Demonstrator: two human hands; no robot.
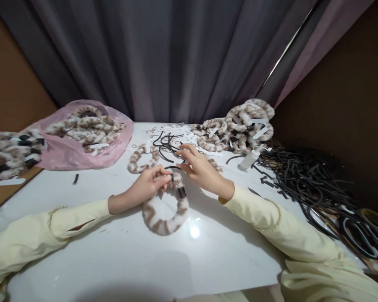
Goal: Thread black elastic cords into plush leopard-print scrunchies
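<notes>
One white tabletop (91, 260) stretches beneath my inward-angled forearms (82, 216); between them is the furry ring (166, 227), its upper part pinched by my left hand (154, 183); my right hand (198, 165) arches, fingers parted, its grip unclear.

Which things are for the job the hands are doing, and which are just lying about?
Seem to belong:
- fluffy ring in the left hand
- black cords near the right hand

Probably just lying about:
- white bottle
- pink bag
- short black piece on the table
</notes>
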